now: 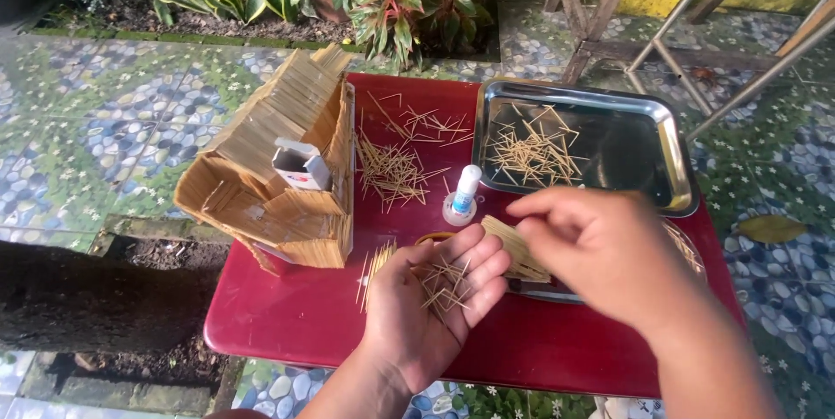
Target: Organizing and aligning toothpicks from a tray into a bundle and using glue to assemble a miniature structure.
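Note:
My left hand (430,297) lies palm up over the red table (287,315), cupping a small bunch of thin wooden sticks (445,284). Just to its right, my right hand (591,245) hovers with fingers pinched together near a flat panel of glued sticks (513,247); whether it grips a stick I cannot tell. A small glue bottle (463,195) with a white cap stands behind the left hand. Loose sticks (391,171) are scattered on the table, and more lie in a steel tray (661,136).
A stick-built model house (278,167) with a small white box on its roof stands at the table's left. Behind the table are potted plants (391,10), a pebble-pattern floor and wooden and metal frame legs (661,36) at the right.

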